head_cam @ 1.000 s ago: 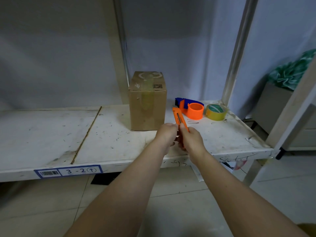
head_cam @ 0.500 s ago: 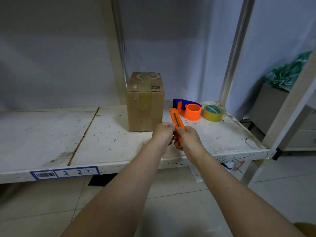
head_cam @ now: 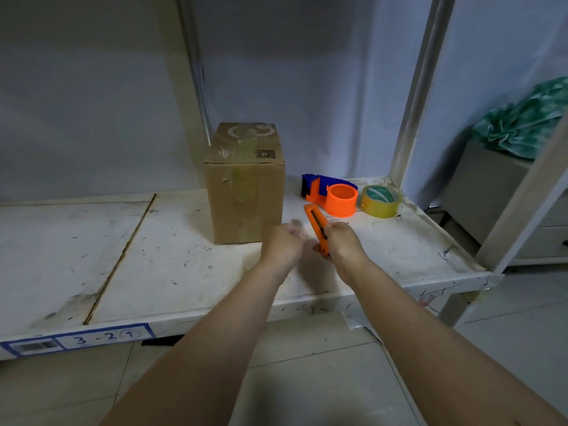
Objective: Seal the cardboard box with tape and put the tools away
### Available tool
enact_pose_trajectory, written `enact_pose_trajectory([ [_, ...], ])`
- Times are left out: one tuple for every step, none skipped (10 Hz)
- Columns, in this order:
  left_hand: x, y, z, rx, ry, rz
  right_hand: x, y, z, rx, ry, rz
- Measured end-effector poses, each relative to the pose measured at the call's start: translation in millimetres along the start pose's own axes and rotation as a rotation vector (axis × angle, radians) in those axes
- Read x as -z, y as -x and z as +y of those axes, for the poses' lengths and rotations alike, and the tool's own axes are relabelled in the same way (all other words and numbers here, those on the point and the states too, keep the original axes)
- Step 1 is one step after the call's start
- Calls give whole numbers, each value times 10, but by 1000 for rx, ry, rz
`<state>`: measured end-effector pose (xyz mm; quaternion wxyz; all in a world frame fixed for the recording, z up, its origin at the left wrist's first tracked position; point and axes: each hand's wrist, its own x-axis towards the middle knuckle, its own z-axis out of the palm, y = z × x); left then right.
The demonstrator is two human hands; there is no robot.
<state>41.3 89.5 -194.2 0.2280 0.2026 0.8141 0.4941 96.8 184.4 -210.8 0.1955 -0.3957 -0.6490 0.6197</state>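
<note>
Orange plastic fills my right hand (head_cam: 342,245): I grip the utility knife (head_cam: 316,227) by its lower end, its tip tilted up and away. My left hand (head_cam: 284,245) is loosely curled just beside it, fingers blurred, holding nothing. The cardboard box (head_cam: 246,186), taped along its top, stands upright on the white shelf (head_cam: 147,259). Right of it sit the orange-and-blue tape dispenser (head_cam: 333,195) and a yellowish tape roll (head_cam: 381,200).

Tape roll (head_cam: 381,200) right of box (head_cam: 246,186)
</note>
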Motion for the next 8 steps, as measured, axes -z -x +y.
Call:
enact_pose_trajectory([
  [-58, -198, -58, -166, -359, 57, -31, -354, 24, 60, 129, 66],
  [-153, -375, -74, -278, -507, 58, -107, -642, 36, 138, 236, 78],
  [-246, -551, -58, -318, -516, 41, -185, -927, 27, 227, 322, 70],
  [-326, -710, -56, -303, -540, 57, -239, -1140, 7, 307, 391, 97],
  [-372, -793, -69, -301, -590, 79, -259, -1246, 24, 371, 527, 217],
  [-386, -786, -72, -293, -599, 84, -241, -1252, 86, 424, 713, 319],
  [-376, -761, -73, -271, -602, 68, -176, -1205, 118, 463, 860, 391],
  [-346, -615, -18, -248, -593, 59, -71, -1096, 71, 469, 850, 404],
])
